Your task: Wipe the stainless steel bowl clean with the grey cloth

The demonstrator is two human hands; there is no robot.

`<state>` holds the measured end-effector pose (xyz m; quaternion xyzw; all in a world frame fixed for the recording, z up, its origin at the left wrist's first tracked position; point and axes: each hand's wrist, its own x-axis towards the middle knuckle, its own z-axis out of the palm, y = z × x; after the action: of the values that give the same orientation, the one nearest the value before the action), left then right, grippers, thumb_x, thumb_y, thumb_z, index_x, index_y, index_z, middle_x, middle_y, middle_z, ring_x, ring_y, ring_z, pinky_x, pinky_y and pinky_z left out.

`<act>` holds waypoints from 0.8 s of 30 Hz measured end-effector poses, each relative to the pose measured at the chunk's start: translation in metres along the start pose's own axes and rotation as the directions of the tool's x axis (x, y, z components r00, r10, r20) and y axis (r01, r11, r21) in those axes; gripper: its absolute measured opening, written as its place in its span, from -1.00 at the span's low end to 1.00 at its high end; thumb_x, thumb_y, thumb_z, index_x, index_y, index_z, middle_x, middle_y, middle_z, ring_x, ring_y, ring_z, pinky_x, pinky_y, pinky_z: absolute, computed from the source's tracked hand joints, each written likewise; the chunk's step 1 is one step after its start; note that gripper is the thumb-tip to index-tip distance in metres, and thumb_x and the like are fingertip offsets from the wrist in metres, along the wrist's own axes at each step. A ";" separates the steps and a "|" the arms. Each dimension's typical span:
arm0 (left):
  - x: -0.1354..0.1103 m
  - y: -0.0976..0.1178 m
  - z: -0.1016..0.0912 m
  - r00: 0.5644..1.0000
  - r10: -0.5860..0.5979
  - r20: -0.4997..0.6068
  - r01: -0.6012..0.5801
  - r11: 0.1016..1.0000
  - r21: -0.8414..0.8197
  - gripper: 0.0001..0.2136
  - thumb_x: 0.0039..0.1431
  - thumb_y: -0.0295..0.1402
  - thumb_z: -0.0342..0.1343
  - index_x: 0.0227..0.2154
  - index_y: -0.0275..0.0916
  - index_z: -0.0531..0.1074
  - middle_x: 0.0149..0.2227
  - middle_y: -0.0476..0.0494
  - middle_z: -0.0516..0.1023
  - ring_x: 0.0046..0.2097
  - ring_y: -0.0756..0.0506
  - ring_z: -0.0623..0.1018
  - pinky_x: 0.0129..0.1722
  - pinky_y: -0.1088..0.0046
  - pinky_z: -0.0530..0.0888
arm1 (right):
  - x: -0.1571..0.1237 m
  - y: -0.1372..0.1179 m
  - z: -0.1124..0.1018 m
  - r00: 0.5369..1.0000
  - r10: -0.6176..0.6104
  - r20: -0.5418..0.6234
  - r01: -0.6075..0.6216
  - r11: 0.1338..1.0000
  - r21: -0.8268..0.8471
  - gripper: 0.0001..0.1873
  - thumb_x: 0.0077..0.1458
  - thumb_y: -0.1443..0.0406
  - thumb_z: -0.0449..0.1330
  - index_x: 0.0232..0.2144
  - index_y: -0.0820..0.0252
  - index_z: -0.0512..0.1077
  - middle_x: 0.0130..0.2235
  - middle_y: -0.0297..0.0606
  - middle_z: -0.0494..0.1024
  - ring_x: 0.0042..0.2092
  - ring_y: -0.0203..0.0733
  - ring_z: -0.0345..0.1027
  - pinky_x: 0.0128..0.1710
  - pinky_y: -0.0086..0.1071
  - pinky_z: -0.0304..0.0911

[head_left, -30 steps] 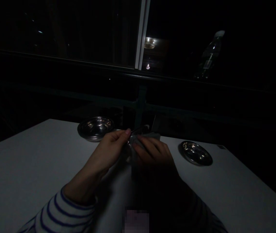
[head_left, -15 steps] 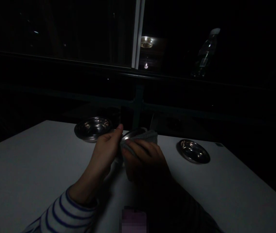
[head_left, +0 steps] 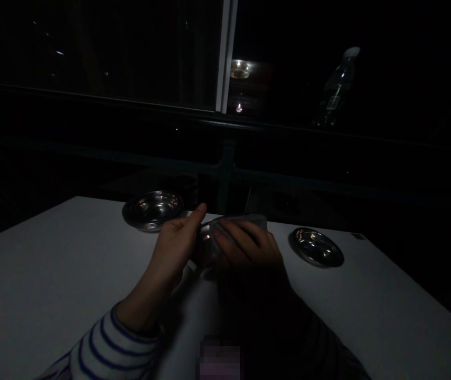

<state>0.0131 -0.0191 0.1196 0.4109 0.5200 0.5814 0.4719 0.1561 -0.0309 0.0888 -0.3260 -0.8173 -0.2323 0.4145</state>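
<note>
The scene is very dark. My left hand (head_left: 174, 248) grips the rim of a small shiny metal dish (head_left: 206, 243), held a little above the white table (head_left: 51, 274), thumb pointing up. My right hand (head_left: 249, 245) presses a grey cloth (head_left: 255, 219) against the dish, fingers curled over it. Most of the dish is hidden between the two hands. Both sleeves are striped.
A stack of metal dishes (head_left: 153, 209) sits at the table's far edge on the left. A single metal dish (head_left: 318, 246) lies on the right. Beyond the table runs a dark railing, with a plastic bottle (head_left: 338, 84) and a window frame (head_left: 223, 55) behind.
The right hand with the cloth has shifted slightly right and up over the dish. The left hand's thumb has lifted a little. The dishes on the table have not moved.
</note>
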 end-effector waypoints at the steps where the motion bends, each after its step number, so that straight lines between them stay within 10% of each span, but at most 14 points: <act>1: 0.001 0.000 0.000 1.000 -0.004 0.009 0.005 1.000 -0.013 -0.60 -0.15 -0.05 0.17 -0.80 -0.24 0.25 -0.79 0.06 0.27 -0.70 0.06 0.26 -0.70 0.56 0.15 | 0.001 0.003 -0.001 0.999 0.031 -0.017 -0.030 0.999 0.019 -0.66 0.13 0.26 -0.02 -0.09 0.27 0.38 -0.02 -0.18 0.44 -0.02 -0.10 0.23 -0.09 -0.21 0.22; 6: 0.001 -0.001 -0.001 0.999 -0.036 0.024 0.037 0.998 -0.053 -0.65 -0.15 -0.04 0.16 -0.69 -0.26 0.36 -0.72 0.04 0.35 -0.64 0.01 0.35 -0.62 0.52 0.25 | 0.002 0.015 -0.001 0.980 0.184 -0.079 -0.180 0.983 0.045 -0.64 0.13 0.36 -0.09 -0.13 0.41 0.39 -0.11 -0.05 0.45 -0.10 -0.13 0.28 -0.10 -0.26 0.25; 17: -0.006 0.001 0.004 0.954 -0.205 0.218 0.249 0.948 -0.200 -0.64 -0.08 -0.03 0.08 -0.66 -0.26 0.39 -0.71 0.05 0.33 -0.65 0.07 0.33 -0.63 0.57 0.23 | 0.000 -0.010 -0.001 0.978 -0.127 0.167 0.134 0.990 -0.032 -0.64 0.10 0.29 -0.02 -0.06 0.28 0.32 -0.01 -0.21 0.42 0.04 -0.10 0.13 -0.09 -0.17 0.09; 24: -0.006 0.010 0.000 0.905 -0.323 0.278 0.394 0.883 -0.257 -0.70 -0.03 -0.14 0.08 -0.64 -0.29 0.41 -0.69 0.00 0.35 -0.64 0.07 0.34 -0.63 0.59 0.26 | -0.011 -0.018 0.017 0.971 -0.202 0.129 0.199 0.979 0.040 -0.68 0.10 0.35 -0.04 -0.10 0.25 0.34 -0.03 -0.33 0.44 0.09 -0.21 0.08 0.06 -0.19 0.00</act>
<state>0.0134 -0.0251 0.1292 0.2922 0.4333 0.5063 0.6860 0.1390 -0.0356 0.0686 -0.2509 -0.8747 -0.2398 0.3382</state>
